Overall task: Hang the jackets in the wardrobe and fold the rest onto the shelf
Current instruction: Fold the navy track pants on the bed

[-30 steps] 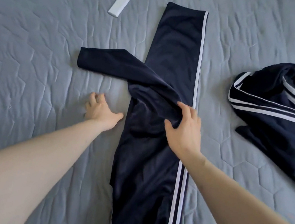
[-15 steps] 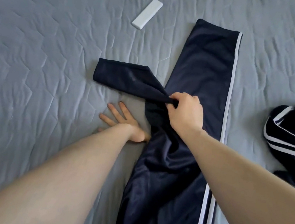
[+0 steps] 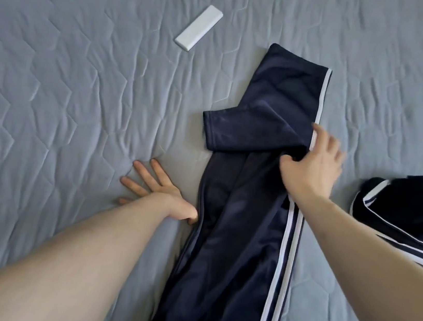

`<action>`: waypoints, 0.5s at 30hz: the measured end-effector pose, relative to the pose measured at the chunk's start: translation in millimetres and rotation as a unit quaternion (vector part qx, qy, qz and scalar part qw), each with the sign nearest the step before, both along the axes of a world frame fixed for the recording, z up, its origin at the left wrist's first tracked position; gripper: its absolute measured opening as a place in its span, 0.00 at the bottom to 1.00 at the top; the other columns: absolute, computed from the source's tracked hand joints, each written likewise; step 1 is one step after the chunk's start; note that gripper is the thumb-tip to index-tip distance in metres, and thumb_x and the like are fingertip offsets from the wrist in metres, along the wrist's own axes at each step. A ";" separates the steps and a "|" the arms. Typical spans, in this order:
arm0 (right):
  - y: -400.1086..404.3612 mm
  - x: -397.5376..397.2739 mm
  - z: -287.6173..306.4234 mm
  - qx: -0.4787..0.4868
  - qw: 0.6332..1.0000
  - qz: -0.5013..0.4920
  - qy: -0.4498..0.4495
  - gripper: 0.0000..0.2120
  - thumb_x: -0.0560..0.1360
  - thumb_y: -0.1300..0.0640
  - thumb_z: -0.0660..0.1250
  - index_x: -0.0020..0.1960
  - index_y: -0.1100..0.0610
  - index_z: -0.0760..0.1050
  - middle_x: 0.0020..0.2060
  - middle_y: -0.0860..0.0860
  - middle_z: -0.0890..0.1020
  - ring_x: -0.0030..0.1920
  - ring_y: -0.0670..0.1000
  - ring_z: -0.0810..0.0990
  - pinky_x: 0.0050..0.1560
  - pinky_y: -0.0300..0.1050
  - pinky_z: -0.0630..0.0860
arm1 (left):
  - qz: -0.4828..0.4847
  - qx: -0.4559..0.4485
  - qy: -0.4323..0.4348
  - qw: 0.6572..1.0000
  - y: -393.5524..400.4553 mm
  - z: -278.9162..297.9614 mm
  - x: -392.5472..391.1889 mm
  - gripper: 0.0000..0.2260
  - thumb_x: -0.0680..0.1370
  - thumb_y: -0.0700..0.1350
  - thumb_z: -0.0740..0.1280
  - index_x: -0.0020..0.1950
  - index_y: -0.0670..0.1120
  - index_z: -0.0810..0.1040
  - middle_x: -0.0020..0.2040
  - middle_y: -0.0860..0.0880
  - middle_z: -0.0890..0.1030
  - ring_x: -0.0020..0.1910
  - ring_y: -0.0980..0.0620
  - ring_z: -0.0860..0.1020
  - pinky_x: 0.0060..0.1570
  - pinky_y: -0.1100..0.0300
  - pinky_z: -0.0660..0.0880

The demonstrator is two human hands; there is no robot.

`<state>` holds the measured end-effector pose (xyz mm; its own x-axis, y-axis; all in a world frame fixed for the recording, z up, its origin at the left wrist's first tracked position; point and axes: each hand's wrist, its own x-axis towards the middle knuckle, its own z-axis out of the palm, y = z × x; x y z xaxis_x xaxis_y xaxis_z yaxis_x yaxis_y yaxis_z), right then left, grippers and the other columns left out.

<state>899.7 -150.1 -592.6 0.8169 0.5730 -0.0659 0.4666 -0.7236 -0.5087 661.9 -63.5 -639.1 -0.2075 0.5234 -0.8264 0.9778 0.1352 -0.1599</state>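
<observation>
- Lengthwise, the navy white-striped track trousers (image 3: 236,245) run away from the person on the grey quilted bedcover (image 3: 62,112).
- Right hand (image 3: 310,166) pinches their folded-over flap.
- Left hand (image 3: 157,190) lies flat, fingers spread, thumb touching their left edge.

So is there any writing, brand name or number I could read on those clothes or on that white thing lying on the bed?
None can be read.
Dark trousers: white side stripes only, no words or logo showing.
Second dark garment at the right: white stripes, no text visible.
White bar on the grey bedspread: its upper face is blank.
</observation>
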 end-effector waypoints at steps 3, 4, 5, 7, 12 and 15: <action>19.6 -9.6 -1.4 -0.063 0.982 0.175 -0.034 0.39 0.71 0.53 0.72 0.79 0.46 0.63 0.76 0.46 0.67 0.74 0.58 0.64 0.73 0.59 0.63 | -0.004 -0.011 0.008 1.000 0.5 0.9 2.5 0.77 0.54 0.60 0.79 0.65 0.45 0.11 0.63 0.35 0.11 0.72 0.21 0.28 0.70 0.22 0.52; 26.8 -13.0 -2.3 -0.112 0.975 0.189 -0.032 0.38 0.73 0.51 0.73 0.80 0.46 0.63 0.76 0.47 0.67 0.74 0.58 0.64 0.74 0.59 0.63 | -0.005 -0.011 0.010 1.000 0.4 1.5 3.2 0.76 0.55 0.60 0.79 0.66 0.45 0.12 0.63 0.34 0.12 0.72 0.21 0.28 0.71 0.22 0.52; 33.1 -15.6 -3.9 -0.154 0.969 0.190 -0.035 0.35 0.75 0.49 0.73 0.79 0.46 0.65 0.75 0.48 0.68 0.74 0.59 0.64 0.73 0.59 0.63 | -0.004 -0.011 0.012 1.000 -0.1 2.1 4.0 0.76 0.55 0.60 0.79 0.67 0.45 0.12 0.64 0.34 0.12 0.73 0.21 0.29 0.71 0.22 0.52; 42.9 -18.6 -5.9 -0.172 0.966 0.190 -0.047 0.24 0.78 0.50 0.71 0.73 0.45 0.74 0.69 0.49 0.76 0.69 0.59 0.69 0.70 0.58 0.65 | -0.002 -0.012 0.011 1.000 -1.0 3.1 5.4 0.76 0.55 0.59 0.79 0.68 0.45 0.12 0.64 0.34 0.12 0.73 0.21 0.29 0.71 0.22 0.51; 81.5 -18.2 22.4 0.134 0.978 0.020 0.160 0.10 0.78 0.58 0.64 0.53 0.51 0.83 0.44 0.47 0.84 0.47 0.50 0.79 0.51 0.40 0.74 | 0.003 -0.019 -0.002 1.000 -0.6 3.1 3.0 0.74 0.55 0.57 0.77 0.67 0.45 0.12 0.63 0.34 0.11 0.71 0.20 0.27 0.70 0.22 0.53; 110.9 11.9 41.8 0.220 0.943 -0.097 0.228 0.09 0.81 0.53 0.64 0.43 0.53 0.79 0.36 0.47 0.80 0.38 0.47 0.76 0.43 0.42 0.74 | 0.003 -0.026 -0.007 1.000 0.3 1.3 0.4 0.73 0.55 0.57 0.76 0.66 0.45 0.12 0.61 0.35 0.10 0.69 0.20 0.25 0.70 0.22 0.51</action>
